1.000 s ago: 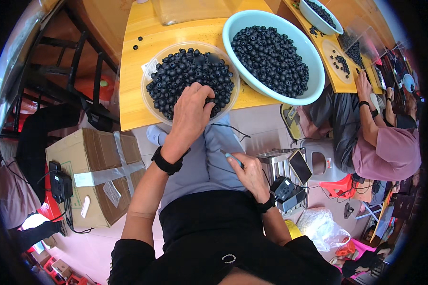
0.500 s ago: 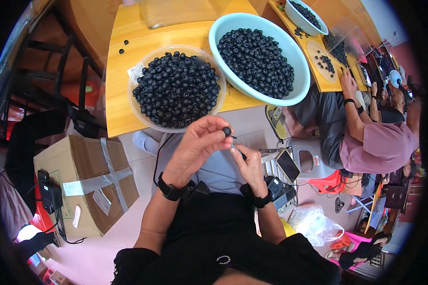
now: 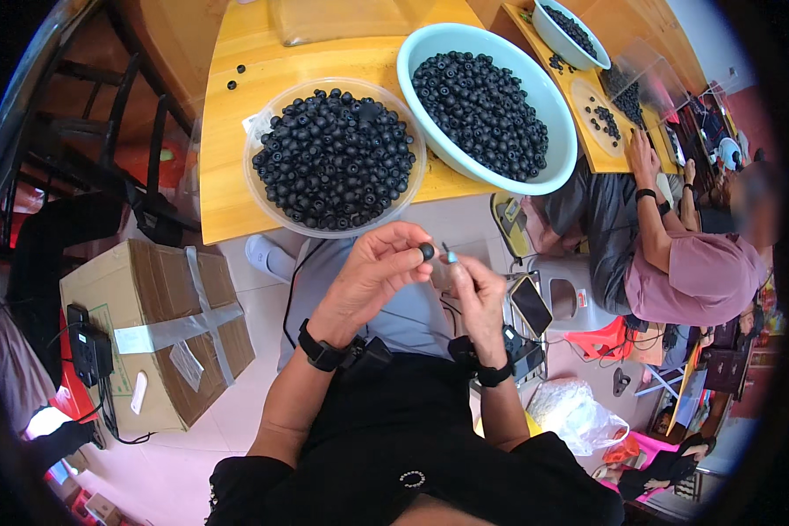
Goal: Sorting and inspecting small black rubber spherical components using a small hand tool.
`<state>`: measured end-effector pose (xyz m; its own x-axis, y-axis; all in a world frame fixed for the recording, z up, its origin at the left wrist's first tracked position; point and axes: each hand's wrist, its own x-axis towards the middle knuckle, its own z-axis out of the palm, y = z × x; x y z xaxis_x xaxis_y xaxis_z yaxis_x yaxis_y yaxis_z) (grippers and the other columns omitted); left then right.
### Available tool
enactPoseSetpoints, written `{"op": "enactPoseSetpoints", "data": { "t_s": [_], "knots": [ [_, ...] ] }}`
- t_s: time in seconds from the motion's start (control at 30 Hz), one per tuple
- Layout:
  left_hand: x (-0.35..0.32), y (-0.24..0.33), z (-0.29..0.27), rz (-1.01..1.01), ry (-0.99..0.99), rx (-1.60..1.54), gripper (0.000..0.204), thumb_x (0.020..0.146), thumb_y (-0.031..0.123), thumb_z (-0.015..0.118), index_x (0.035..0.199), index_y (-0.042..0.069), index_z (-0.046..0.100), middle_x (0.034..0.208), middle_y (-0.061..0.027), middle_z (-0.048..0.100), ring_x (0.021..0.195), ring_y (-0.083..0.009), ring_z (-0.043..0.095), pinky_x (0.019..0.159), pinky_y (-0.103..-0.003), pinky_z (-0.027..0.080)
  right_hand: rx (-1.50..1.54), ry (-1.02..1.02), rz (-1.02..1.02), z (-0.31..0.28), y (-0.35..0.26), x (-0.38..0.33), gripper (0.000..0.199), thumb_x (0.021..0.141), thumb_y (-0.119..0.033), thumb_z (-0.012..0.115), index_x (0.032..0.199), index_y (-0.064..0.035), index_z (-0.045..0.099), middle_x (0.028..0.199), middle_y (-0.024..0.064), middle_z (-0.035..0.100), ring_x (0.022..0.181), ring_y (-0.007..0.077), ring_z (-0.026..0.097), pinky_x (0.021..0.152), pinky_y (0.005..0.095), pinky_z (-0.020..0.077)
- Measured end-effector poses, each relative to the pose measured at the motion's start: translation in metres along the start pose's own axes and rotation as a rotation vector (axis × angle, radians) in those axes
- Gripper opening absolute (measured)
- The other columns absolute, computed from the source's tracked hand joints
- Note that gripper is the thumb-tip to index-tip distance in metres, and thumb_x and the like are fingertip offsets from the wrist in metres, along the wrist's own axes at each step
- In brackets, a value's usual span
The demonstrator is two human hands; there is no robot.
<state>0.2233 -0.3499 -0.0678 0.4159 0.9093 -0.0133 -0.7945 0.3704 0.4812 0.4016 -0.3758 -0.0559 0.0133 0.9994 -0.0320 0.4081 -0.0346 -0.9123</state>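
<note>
My left hand [image 3: 373,276] has its grip pinched on a single black bead [image 3: 426,252], thumb and forefinger on opposite sides, held in front of my lap at about six o'clock from the clear bowl [image 3: 263,188] of beads on the worktop [image 3: 228,131]. My right hand [image 3: 473,285] is closed on a thin needle-like tool [image 3: 448,255], its tip just at three o'clock of the bead. The bead looks light, hard, smooth and round, so I judge it slippery; gripping across its middle should keep any hole free.
</note>
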Motion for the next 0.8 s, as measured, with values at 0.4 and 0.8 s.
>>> {"op": "enactPoseSetpoints", "data": {
  "t_s": [0.4, 0.8],
  "knots": [
    [0.000, -0.002, -0.005, 0.013, 0.001, -0.001, 0.018, 0.084, 0.005, 0.061, 0.101, 0.001, 0.056, 0.096, -0.0098, 0.060, 0.078, -0.0119, 0.059, 0.070, -0.023, 0.050, -0.354, -0.121, -0.477, -0.013, -0.058, 0.011, 0.020, 0.081, -0.017, 0.066, 0.092, -0.0010, 0.064, 0.069, 0.0104, 0.061, 0.052, 0.0211, 0.059, 0.047, 0.0312, 0.0441],
    [-0.002, 0.003, -0.004, 0.008, 0.011, 0.016, 0.014, 0.083, 0.001, 0.062, 0.096, 0.001, 0.057, 0.093, -0.0083, 0.062, 0.077, -0.0131, 0.061, 0.071, -0.026, 0.052, -0.399, -0.124, -0.485, -0.015, -0.057, 0.012, 0.019, 0.081, -0.019, 0.067, 0.091, -0.0023, 0.065, 0.067, 0.0095, 0.060, 0.051, 0.0215, 0.058, 0.046, 0.0316, 0.0437]
  ]
}}
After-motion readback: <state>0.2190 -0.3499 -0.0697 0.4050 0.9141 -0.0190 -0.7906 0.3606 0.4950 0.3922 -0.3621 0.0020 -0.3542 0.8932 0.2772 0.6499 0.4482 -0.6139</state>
